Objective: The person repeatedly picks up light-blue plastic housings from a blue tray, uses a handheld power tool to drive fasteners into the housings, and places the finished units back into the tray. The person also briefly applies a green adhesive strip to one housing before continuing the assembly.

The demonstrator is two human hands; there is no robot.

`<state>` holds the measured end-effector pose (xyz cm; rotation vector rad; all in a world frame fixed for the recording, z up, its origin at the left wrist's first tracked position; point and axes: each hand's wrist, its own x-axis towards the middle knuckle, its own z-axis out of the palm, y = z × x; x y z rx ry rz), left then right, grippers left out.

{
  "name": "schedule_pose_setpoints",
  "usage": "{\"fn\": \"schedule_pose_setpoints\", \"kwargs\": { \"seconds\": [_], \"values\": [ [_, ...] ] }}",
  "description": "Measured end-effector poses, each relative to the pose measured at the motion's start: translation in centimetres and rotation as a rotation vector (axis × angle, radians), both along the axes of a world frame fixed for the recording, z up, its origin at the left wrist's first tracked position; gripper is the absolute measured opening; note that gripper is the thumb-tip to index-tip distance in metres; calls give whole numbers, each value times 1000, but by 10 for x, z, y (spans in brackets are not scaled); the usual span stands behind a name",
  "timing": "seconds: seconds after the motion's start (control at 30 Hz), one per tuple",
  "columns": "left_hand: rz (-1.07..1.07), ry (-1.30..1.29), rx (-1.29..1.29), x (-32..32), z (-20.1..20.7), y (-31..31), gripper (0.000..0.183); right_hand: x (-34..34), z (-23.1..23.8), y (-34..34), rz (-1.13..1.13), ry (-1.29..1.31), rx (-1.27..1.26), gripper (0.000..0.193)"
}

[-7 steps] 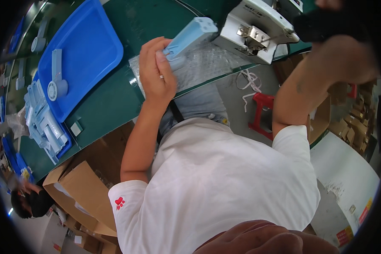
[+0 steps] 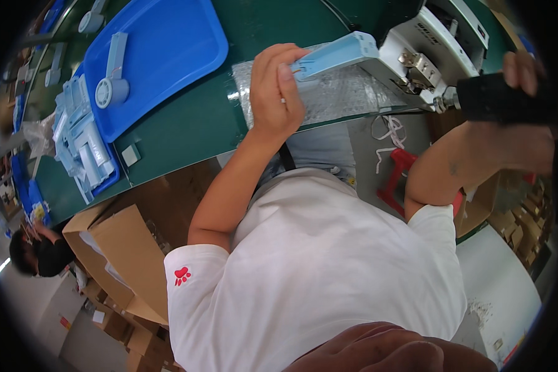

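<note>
My left hand is closed round one end of a light blue plastic housing, thumb on its near side. The housing slants up to the right over a sheet of bubble wrap. Its far end comes close to a white metal screw feeder; whether they touch I cannot tell. At the right edge my right hand is wrapped round a black electric screwdriver, partly lost in the dark rim. The screwdriver's metal nose is at the feeder's front, by a small metal block.
A blue tray on the green table holds a light blue part with a round head. Beside it lie several light blue plastic parts and a small pale block. Cardboard boxes and a red stool are below. Another person sits far left.
The view has shifted, so the table things appear farther right. The screwdriver in my right hand has come down to the feeder's front. My left hand keeps its hold on the housing.
</note>
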<state>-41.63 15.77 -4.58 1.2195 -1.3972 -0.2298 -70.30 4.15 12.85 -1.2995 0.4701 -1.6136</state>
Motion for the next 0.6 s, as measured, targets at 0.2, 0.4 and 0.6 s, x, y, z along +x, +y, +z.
{"fn": "schedule_pose_setpoints", "kwargs": {
  "seconds": [0.2, 0.4, 0.6],
  "values": [
    [-17, -2, -9, -1, 2, 1, 28, 60, -16, 17, -59, 27, -105, 55],
    [-23, -51, -11, 1, -1, 2, 33, 94, -30, 9, -70, 79, -129, 55],
    [-17, -47, -15, 3, -2, 2, 31, 101, -34, 9, -76, 101, -136, 55]
  ]
}}
